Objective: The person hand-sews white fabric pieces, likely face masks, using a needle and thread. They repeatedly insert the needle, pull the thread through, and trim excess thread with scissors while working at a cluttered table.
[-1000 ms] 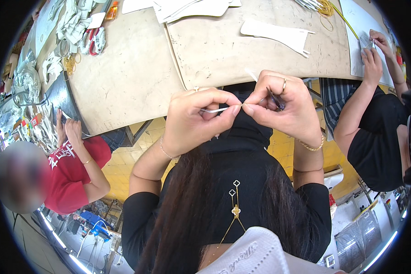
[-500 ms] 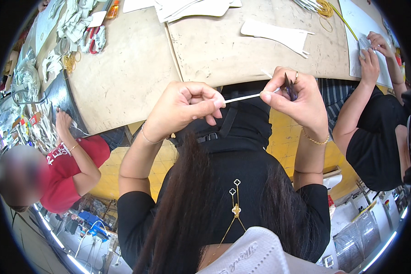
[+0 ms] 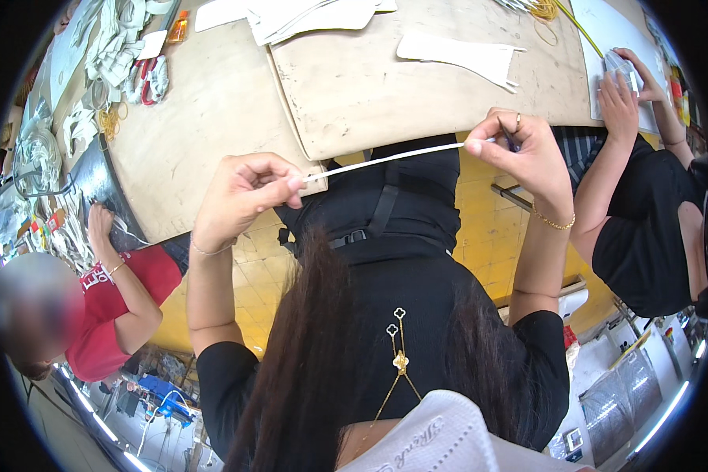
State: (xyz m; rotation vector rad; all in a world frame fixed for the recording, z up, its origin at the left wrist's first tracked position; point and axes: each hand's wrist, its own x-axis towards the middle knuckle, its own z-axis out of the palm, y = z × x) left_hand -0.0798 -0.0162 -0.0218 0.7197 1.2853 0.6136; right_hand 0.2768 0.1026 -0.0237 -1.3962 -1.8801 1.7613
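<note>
Looked bright and fairly even across the table [image 3: 204, 134]. Glared white at the tube lights [image 3: 662, 417], lower right and lower left. Bleached the sheets [image 3: 315, 20] at top centre, and dulled the top [image 3: 425, 315], lower centre, to low detail. Rendered left hand [image 3: 248, 193], right hand [image 3: 525, 153] and strip [image 3: 389, 160] fairly crisp. Smeared a head [image 3: 35, 311], far left, into blur. Bent straight edges toward the rim, then fell to black in the corners.

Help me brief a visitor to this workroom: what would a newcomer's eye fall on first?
Probably the thin white cord, running almost straight across the middle between the grip of the person's left hand and that of the right hand. Next come a co-worker's red shirt at the lower left and the white pronged piece lying on the table beyond the hands.
</note>
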